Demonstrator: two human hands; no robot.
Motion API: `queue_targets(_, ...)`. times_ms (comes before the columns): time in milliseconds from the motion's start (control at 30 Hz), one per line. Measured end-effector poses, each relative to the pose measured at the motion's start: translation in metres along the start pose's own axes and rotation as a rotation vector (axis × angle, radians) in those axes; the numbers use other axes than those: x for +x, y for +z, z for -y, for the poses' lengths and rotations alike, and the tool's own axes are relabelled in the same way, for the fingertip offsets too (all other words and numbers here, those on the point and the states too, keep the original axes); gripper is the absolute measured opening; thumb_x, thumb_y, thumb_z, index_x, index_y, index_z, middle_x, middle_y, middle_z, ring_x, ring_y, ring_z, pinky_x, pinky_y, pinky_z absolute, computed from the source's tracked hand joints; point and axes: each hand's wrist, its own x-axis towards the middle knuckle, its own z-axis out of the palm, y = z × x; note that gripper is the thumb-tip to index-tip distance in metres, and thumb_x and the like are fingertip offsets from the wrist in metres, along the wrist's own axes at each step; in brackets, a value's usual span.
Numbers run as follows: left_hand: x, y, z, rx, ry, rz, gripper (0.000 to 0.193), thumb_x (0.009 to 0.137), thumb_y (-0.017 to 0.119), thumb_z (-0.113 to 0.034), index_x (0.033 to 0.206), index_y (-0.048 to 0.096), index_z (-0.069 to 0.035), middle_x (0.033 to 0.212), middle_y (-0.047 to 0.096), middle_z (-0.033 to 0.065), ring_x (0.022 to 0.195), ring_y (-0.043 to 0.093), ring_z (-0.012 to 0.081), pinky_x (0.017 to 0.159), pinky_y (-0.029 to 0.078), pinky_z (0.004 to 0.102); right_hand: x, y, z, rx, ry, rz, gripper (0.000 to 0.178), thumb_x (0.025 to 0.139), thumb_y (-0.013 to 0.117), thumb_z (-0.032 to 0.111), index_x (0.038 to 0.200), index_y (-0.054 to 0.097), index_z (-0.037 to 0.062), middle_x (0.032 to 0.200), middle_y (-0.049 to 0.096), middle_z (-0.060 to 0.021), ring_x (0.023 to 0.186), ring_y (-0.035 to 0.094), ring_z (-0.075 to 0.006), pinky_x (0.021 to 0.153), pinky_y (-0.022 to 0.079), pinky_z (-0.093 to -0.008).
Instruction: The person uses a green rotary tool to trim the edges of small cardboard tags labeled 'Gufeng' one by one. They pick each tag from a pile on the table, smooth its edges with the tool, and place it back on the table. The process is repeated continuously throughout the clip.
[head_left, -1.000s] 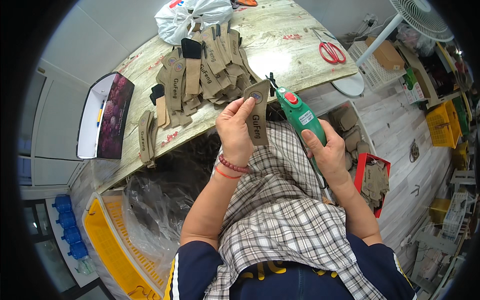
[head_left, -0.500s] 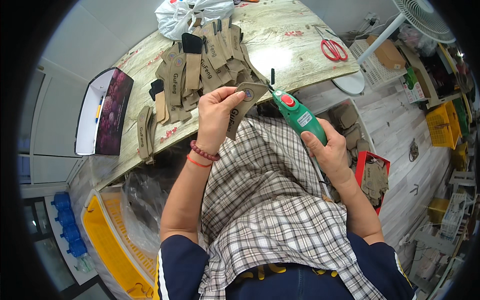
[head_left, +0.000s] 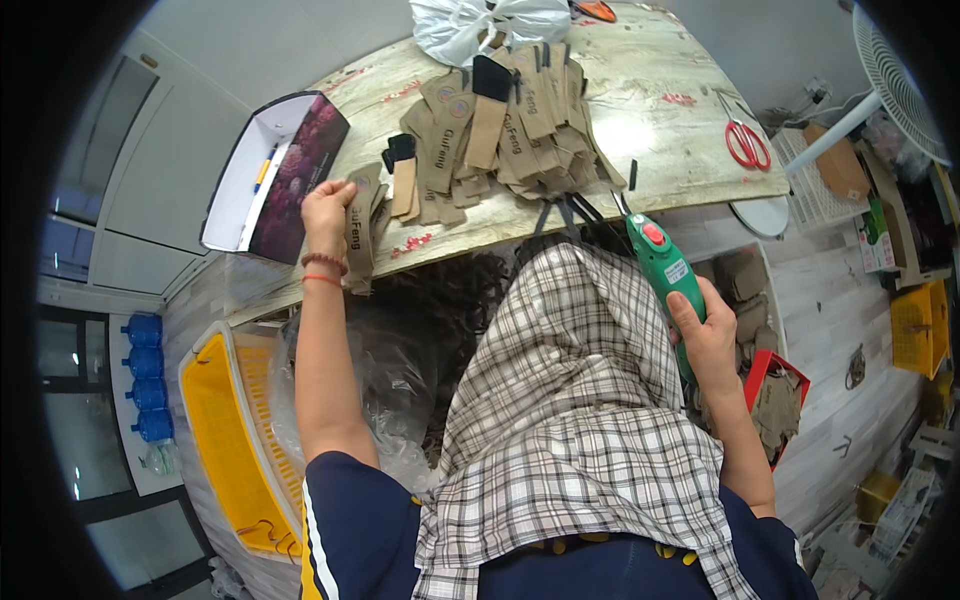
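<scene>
Straps of tan cloth lie in a small stack at the table's near edge, left of the frame's centre, and the left hand is right at its upper left side. The stack's long axis runs nearly up and down the frame, its lower ends close to the table edge. The left hand's fingers are curled in, tips at the upper end of the top strap; whether they pinch it or only rest against it, I cannot tell.

More straps make a larger pile at upper centre, up and to the right of the left hand. Most of its straps also stand roughly lengthwise up the frame, some leaning, and two pale tabs with black ends lie between stack and pile.

At right of centre the right hand is wrapped around a green cutter. This tool's long axis slants up and to the left, so its tip sits just off the pile's lower right corner, with a black scrap just above it on the table. For the small stack the left hand is clearly nearer; for the pile's right side, the cutter's tip is.
</scene>
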Motion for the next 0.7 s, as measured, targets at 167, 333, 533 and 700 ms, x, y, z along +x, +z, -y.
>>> queue_targets(167, -0.007, 0.043, 0.0, 0.985, 0.512, -0.392, 0.031, 0.066, 0.078, -0.017, 0.095, 0.067, -0.012, 0.106, 0.053, 0.0088, 0.107, 0.048, 0.029, 0.093, 0.036, 0.0431, 0.0, 0.001, -0.003, -0.037, 0.009, -0.015, 0.038, 0.089, 0.066, 0.032, 0.106, 0.061, -0.0009, 0.066, 0.055, -0.0002, 0.051, 0.049, -0.0065, 0.048, 0.041, -0.0234)
queue_targets(333, -0.014, 0.145, -0.047, 0.635, 0.635, -0.153, 0.03, 0.076, 0.073, -0.022, 0.1, 0.062, -0.008, 0.099, 0.057, 0.0087, 0.1, 0.052, 0.0255, 0.088, 0.039, 0.0399, 0.003, 0.003, 0.002, -0.046, 0.016, -0.03, 0.038, 0.088, 0.067, 0.033, 0.105, 0.061, -0.0014, 0.066, 0.055, -0.0006, 0.05, 0.049, -0.0069, 0.047, 0.041, -0.0236)
queue_targets(533, -0.013, 0.169, -0.039, 0.575, 0.588, -0.261, 0.028, 0.073, 0.074, -0.018, 0.095, 0.061, -0.006, 0.094, 0.058, 0.0099, 0.097, 0.053, 0.0294, 0.086, 0.04, 0.0403, 0.001, 0.01, 0.001, -0.032, -0.007, -0.016, 0.037, 0.088, 0.067, 0.033, 0.105, 0.061, 0.0001, 0.065, 0.056, -0.0002, 0.051, 0.051, -0.0067, 0.047, 0.041, -0.0237)
queue_targets(700, -0.04, 0.155, -0.056, 0.041, 0.48, -0.281, 0.011, 0.081, 0.069, -0.007, 0.086, 0.066, 0.002, 0.083, 0.056, 0.0085, 0.071, 0.054, 0.0196, 0.067, 0.045, 0.0319, 0.001, 0.012, 0.007, -0.058, -0.04, -0.024, 0.036, 0.088, 0.068, 0.031, 0.106, 0.061, 0.0, 0.066, 0.058, -0.0021, 0.054, 0.051, -0.0073, 0.05, 0.042, -0.0252)
